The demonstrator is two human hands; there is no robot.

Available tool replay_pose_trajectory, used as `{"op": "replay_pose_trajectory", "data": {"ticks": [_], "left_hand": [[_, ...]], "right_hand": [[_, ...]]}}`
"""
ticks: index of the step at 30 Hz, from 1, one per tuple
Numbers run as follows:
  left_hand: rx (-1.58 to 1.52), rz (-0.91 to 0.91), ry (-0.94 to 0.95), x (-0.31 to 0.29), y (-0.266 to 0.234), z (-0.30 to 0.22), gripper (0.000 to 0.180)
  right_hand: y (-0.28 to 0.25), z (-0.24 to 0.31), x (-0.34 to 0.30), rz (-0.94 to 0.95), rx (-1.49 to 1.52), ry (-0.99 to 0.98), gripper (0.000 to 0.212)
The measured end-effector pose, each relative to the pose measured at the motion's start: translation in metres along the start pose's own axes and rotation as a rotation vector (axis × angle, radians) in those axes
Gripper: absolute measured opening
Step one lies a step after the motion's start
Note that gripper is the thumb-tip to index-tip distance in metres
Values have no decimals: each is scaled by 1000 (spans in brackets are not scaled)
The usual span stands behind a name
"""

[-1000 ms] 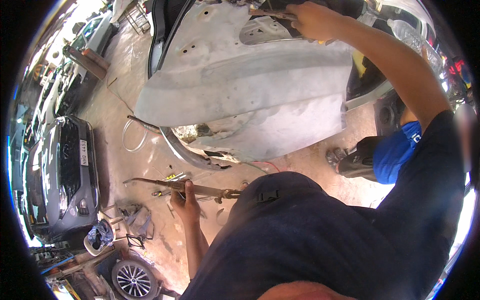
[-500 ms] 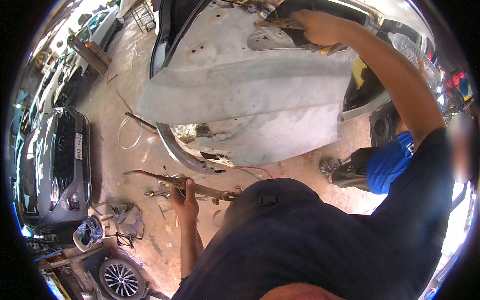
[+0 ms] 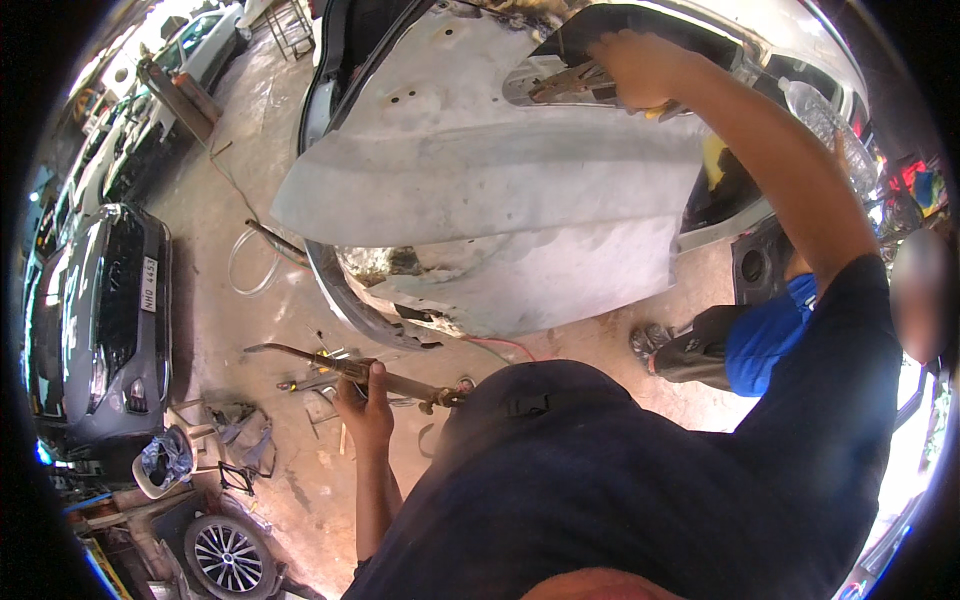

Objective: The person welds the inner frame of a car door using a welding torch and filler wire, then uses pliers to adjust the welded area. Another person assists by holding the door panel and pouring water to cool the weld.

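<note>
Currently, a bent-tipped torch (image 3: pixel 408 387) is gripped by the curled left hand (image 3: pixel 368 408) over the floor (image 3: pixel 275 315), near the pale car panel (image 3: pixel 480 185), over which a rusty brown tool (image 3: pixel 568 84) is clasped by the right hand (image 3: pixel 643 68).

stained tan floor (image 3: pixel 262 140) | dark car (image 3: pixel 105 330), left | bright light (image 3: pixel 908 445), right

The brown hand tool (image 3: pixel 572 84) in the person's right hand (image 3: pixel 645 72), nearly level a second ago, now slants down to the left, its tip over the opening in the whitish car body panel (image 3: pixel 500 180). The view shifts too: the scorched patch (image 3: pixel 540 9) above enters it, and the spoked wheel (image 3: pixel 228 558) sits farther left.
</note>
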State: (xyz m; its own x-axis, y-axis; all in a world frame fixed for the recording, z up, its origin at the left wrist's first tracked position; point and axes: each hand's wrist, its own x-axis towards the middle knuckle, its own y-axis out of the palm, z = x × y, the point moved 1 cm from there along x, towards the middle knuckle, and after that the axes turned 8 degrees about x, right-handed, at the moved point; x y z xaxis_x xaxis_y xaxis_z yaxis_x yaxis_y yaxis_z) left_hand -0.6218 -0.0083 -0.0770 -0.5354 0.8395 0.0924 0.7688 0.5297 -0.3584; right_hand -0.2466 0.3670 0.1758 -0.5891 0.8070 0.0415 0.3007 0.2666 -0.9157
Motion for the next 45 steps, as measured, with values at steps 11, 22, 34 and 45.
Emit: {"op": "replay_pose_trajectory", "data": {"ticks": [11,22,34,45], "left_hand": [[37,49,8,5,6,-4,22],[29,5,33,10,8,-7,25],[-2,-56,34,40,22,-37,26],[-89,122,240,8,83,-102,17]], "right_hand": [[36,10,61,48,371,137,64],[31,87,-49,-756,651,52,47],[247,187,-324,114,1116,261,42],[289,180,-366,254,1375,411,53]]}}
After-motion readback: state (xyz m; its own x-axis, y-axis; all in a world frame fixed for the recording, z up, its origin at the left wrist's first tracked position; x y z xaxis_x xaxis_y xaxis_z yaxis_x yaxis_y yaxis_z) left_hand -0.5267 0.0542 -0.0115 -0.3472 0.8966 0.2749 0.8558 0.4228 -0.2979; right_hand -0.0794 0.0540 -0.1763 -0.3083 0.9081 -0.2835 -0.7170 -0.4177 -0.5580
